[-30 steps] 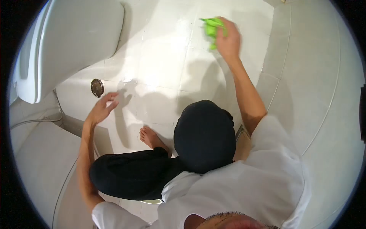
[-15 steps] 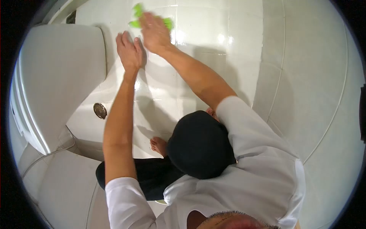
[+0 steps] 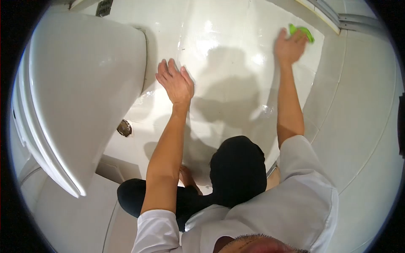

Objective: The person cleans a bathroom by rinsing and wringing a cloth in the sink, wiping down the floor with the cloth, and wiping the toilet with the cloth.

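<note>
Fingers of the nearer right hand (image 3: 290, 49) spread open over the green cloth (image 3: 304, 30) at one o'clock, its length running ten-to-four.

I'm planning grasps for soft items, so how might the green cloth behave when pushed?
Probably floppy: the green cloth looks thin and curves at the fingers of the right hand. Likely light, being small compared with that hand. It may slide easily, since the tiled floor looks glossy.

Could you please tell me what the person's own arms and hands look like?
The left arm and right arm wear plain white short sleeves, bare below them. The left hand and right hand are ungloved, with no watch or bracelet visible at either wrist.
</note>
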Demonstrator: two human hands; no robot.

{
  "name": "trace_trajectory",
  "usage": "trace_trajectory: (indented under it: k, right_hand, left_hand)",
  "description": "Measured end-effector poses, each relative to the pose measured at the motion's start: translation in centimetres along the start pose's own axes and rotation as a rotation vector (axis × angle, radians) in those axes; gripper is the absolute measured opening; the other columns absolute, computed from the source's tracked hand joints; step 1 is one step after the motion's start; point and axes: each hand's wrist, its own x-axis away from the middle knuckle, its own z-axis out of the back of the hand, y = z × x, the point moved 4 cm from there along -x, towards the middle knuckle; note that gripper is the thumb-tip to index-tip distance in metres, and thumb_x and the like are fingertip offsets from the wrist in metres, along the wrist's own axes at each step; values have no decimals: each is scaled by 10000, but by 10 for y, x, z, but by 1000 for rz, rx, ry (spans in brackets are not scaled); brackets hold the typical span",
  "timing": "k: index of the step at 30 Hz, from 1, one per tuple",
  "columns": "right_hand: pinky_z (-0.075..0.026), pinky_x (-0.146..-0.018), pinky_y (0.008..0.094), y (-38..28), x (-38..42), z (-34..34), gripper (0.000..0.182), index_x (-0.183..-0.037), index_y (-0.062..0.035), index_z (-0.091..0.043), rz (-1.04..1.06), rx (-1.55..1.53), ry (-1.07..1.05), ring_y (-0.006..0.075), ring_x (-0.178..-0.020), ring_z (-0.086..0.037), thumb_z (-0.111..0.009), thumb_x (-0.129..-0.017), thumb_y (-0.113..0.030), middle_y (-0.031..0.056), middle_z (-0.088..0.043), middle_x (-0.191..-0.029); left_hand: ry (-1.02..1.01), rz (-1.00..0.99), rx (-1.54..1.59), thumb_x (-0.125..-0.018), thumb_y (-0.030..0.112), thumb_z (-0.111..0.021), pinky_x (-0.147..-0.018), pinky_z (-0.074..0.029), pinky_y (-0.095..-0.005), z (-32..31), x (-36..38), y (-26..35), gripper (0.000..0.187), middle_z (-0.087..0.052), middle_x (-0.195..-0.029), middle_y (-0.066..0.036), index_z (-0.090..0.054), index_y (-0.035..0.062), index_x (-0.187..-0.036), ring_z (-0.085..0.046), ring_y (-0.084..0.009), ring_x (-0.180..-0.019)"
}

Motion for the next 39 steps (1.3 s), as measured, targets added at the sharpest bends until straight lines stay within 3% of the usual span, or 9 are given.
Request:
trace_trajectory:
  k: [4,7,8,12,16,20,25,31,39]
  right_hand:
    - [-371,-1130,477,-144,-9,-8,531,-1387,13,-593,175,-195,17,385,-1358,-488,-575,-964,-309,201,-560,-1459]
    - [-477,-1004,511,-220,-1,47,387,-1305,-1,-620,-131,-734,-580,433,-1178,-595,-547,-931,-70,227,-639,-1314]
    - [-478,-988,493,-229,30,13,328,-1215,-9,-661,471,-587,-82,444,-1152,-590,-524,-919,-35,209,-640,-1310]
    - [-499,-921,452,-192,42,33,439,-1220,-53,-692,541,-775,-161,356,-1105,-592,-596,-805,52,150,-659,-1230]
    - [-441,-1057,519,-125,145,119,467,-1319,-63,-640,918,-527,-1082,357,-1257,-579,-627,-857,-132,167,-616,-1368]
    - [-320,-1210,499,-146,185,121,648,-1518,-131,-495,1420,-474,-987,263,-1534,-326,-643,-888,-166,48,-431,-1614]
    - [-452,-1068,471,-330,92,16,606,-1504,-136,-496,1272,-686,-314,308,-1272,-593,-591,-907,-108,130,-597,-1433]
    - [-500,-986,478,-446,-25,11,318,-1187,31,-671,926,-827,-510,418,-1137,-609,-534,-911,-47,242,-652,-1279]
    - [-528,-831,282,-9,-42,32,331,-1201,15,-735,-452,-813,-258,147,-919,-661,-533,-995,-147,88,-745,-984]
  left_hand:
    - [11,-7,10,-1022,214,-513,-1172,-222,-665,1,-2,-3,451,-385,-1465,-270,-432,-36,-1389,-317,-429,-1412]
    - [21,-4,44,-1017,185,-513,-1159,-250,-620,2,-2,0,425,-398,-1440,-278,-449,-56,-1361,-337,-446,-1366]
    - [31,14,63,-1016,170,-508,-1148,-275,-581,3,-3,-1,413,-405,-1428,-289,-463,-74,-1346,-347,-460,-1334]
    - [52,55,114,-1001,153,-544,-1126,-296,-608,-1,-1,-11,387,-440,-1361,-267,-460,-46,-1322,-384,-456,-1274]
    - [47,136,247,-968,86,-558,-1032,-348,-559,4,8,-15,299,-487,-1231,-239,-492,-31,-1235,-422,-424,-1171]
    - [121,178,293,-964,70,-538,-1015,-342,-523,8,8,-18,207,-507,-1175,-216,-498,-5,-1152,-429,-399,-1129]
    - [128,211,325,-981,102,-527,-1005,-342,-532,5,8,-21,176,-507,-1155,-214,-499,2,-1123,-427,-390,-1105]
    - [70,201,271,-1011,167,-487,-1043,-314,-533,5,0,-19,222,-507,-1140,-218,-504,-28,-1116,-416,-390,-1138]
    - [-1,179,185,-1014,189,-497,-1091,-297,-579,-3,5,-21,326,-492,-1295,-254,-511,-40,-1245,-391,-424,-1253]
